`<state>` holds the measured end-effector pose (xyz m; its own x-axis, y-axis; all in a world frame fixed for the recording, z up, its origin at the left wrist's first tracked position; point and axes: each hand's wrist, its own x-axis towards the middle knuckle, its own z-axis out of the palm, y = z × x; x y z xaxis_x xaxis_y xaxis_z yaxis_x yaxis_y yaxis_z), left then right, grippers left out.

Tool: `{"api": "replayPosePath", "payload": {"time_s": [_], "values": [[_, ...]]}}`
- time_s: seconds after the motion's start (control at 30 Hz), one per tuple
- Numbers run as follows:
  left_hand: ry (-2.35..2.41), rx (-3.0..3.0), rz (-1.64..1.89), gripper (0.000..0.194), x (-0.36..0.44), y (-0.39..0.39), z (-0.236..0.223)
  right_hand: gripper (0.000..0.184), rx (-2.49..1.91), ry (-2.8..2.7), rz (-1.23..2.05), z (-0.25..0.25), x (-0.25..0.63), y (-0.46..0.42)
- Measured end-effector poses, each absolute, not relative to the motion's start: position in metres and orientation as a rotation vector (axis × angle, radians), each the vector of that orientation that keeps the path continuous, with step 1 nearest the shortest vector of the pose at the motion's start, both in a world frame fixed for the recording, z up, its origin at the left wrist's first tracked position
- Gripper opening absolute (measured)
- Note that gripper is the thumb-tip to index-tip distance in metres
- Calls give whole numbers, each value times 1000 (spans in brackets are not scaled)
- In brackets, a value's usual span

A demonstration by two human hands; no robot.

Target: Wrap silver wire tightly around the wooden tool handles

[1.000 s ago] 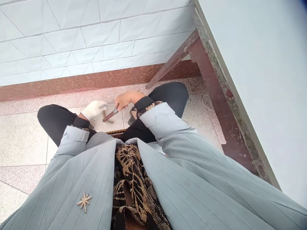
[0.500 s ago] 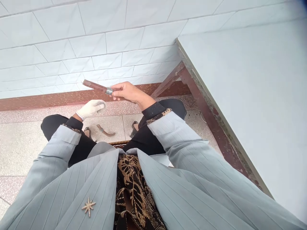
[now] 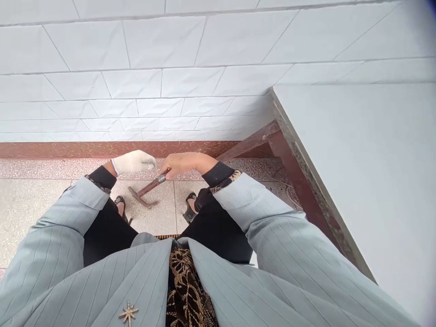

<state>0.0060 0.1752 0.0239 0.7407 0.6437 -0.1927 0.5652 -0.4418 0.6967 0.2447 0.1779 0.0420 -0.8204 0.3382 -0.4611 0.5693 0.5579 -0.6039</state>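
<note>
My right hand (image 3: 180, 164), bare, is closed around the upper end of a wooden handle (image 3: 150, 186) with silvery wire wound round it near the fingers. The handle slants down to the left. Its lower end meets or overlaps a curved, rusty-looking metal head (image 3: 145, 202) at floor level; I cannot tell whether they are joined. My left hand (image 3: 134, 162), in a white knit glove, is just left of the right one with its fingers curled closed. Whatever it may hold is hidden.
My shoes (image 3: 191, 204) flank the metal head on the tiled floor (image 3: 44, 204). Ahead stands a white tiled wall (image 3: 112, 50) with a reddish-brown skirting (image 3: 68, 149). A pale tabletop (image 3: 368, 159) on a brown frame (image 3: 296, 177) is close on the right.
My right hand has swung the wooden handle from pointing up left to pointing down left, its end now at the metal head. My left hand stays closed. The view has tilted upward.
</note>
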Motion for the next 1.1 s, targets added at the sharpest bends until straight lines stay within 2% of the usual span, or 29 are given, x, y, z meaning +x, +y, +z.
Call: {"api": "replayPosePath", "payload": {"time_s": [0.13,0.2,0.27,0.43,0.7,0.8,0.9,1.1], "values": [[918,1890,397,27,-3,182,14,31,993,2542,-1831,50,262,183],[971,1812,441,28,-3,179,2,35,1175,2495,-2053,49,268,186],[1018,1773,303,29,0,173,-11,35,1325,2466,-2129,43,270,188],[954,1944,180,29,7,157,-22,30,1657,2554,-1898,24,265,188],[1100,2423,-210,30,17,143,-5,23,1626,2580,-804,30,244,180],[1141,2546,-261,26,20,144,-3,24,1455,2445,-566,29,232,176],[1112,2566,-258,24,16,150,-2,18,1184,2385,-585,27,225,175],[1024,2318,63,24,-4,161,-2,14,714,2352,-1081,35,226,188]]}}
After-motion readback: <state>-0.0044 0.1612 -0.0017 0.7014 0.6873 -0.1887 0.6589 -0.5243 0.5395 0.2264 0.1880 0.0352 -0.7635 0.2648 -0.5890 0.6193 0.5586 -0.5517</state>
